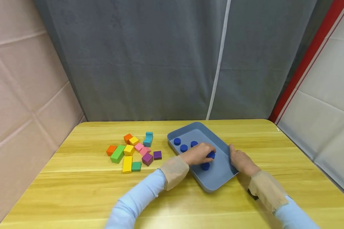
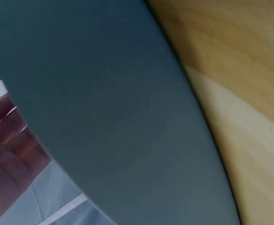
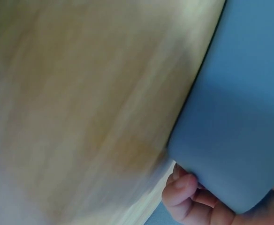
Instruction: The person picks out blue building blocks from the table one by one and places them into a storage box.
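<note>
A grey-blue rectangular tray [image 1: 220, 178] lies slanted on the table, with several dark blue round blocks inside. My left hand [image 1: 199, 153] reaches over its near-left wall and pinches one blue round block [image 1: 211, 155] between thumb and fingers. Just below it sits another blue round block [image 1: 205, 166]; others, such as this blue disc [image 1: 177, 141], lie toward the far-left end. My right hand [image 1: 242, 161] grips the tray's right wall. In the right wrist view its fingers [image 3: 181, 187] curl at the tray's corner. The tray's outer wall [image 2: 104, 117] hides part of the left hand in the left wrist view.
Left of the tray lies a loose group of coloured blocks, among them a green block [image 1: 117, 154], a yellow block [image 1: 127, 164], a purple block [image 1: 147, 159] and a blue curved block [image 1: 148, 139]. A grey curtain [image 1: 149, 63] hangs behind the wooden table [image 1: 74, 190].
</note>
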{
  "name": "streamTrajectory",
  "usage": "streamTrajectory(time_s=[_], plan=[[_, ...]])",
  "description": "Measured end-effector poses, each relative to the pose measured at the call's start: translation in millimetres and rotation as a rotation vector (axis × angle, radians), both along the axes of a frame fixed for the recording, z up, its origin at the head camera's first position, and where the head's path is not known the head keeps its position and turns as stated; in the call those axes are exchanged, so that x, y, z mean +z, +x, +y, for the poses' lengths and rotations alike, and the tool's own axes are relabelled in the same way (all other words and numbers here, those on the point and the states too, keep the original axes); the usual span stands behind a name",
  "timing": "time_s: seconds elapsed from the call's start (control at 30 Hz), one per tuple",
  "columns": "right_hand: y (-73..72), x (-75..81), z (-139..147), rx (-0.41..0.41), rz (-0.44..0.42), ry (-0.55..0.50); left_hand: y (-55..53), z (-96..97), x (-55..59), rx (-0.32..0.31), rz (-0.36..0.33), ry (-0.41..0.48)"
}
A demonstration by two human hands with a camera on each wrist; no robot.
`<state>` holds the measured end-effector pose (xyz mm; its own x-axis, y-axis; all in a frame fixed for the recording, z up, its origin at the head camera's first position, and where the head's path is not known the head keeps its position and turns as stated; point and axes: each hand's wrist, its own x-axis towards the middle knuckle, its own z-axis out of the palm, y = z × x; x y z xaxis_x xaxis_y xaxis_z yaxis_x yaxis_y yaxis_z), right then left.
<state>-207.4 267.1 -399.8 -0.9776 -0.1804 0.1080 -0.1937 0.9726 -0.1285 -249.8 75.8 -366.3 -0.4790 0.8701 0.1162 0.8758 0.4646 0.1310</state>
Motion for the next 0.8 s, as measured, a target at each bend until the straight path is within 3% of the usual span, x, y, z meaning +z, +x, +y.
streamTrajectory(time_s=[0.3, 0.53, 0.8], plan=[[-6.7, -12.1, 8, 0.039, 0.058, -0.019, 7.3, 11.7, -1.0, -0.045, -0.004, -0.033], [-0.5, -1.2, 1, 0.025, 0.017, -0.007, 11.2, 19.2, -5.8, -0.057, -0.021, -0.052], [-0.6, 0.4, 0, 0.024, -0.01, 0.004, 13.5, 26.0, -4.4, -0.045, -0.014, -0.085]])
